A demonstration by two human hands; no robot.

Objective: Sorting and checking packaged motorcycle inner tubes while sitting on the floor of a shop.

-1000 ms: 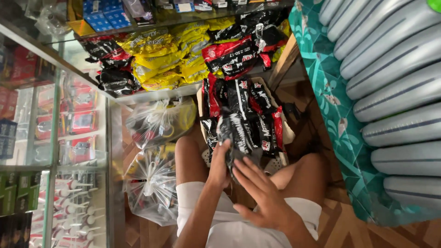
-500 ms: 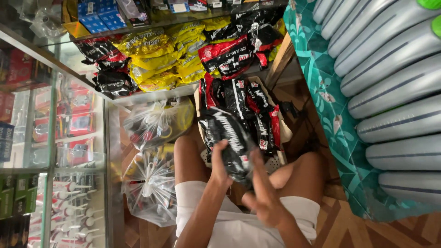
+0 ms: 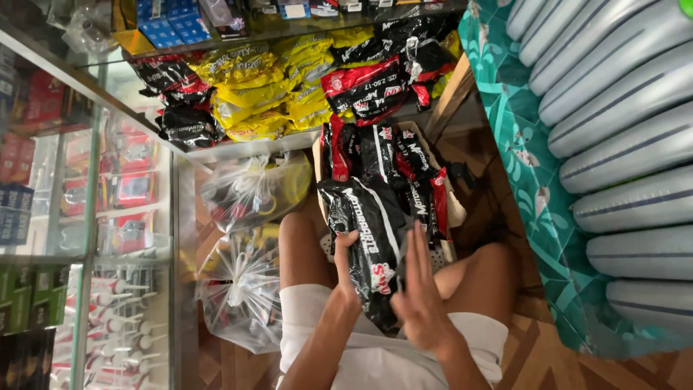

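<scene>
Black packet held over a box in a crowded shop
Left hand [image 3: 345,269] grips the black packet [image 3: 372,242]; right hand [image 3: 421,289] rests open-fingered against it, glass shelves [image 3: 94,180] beside, wood floor [image 3: 548,361] below.

A long black plastic packet [image 3: 372,249] with white lettering and red patches stands nearly upright over the lap, its glossy wrapper creased, its upper end against the packets crowding the box [image 3: 451,209].

The person wears white shorts [image 3: 390,354]; arms and legs bare.
</scene>
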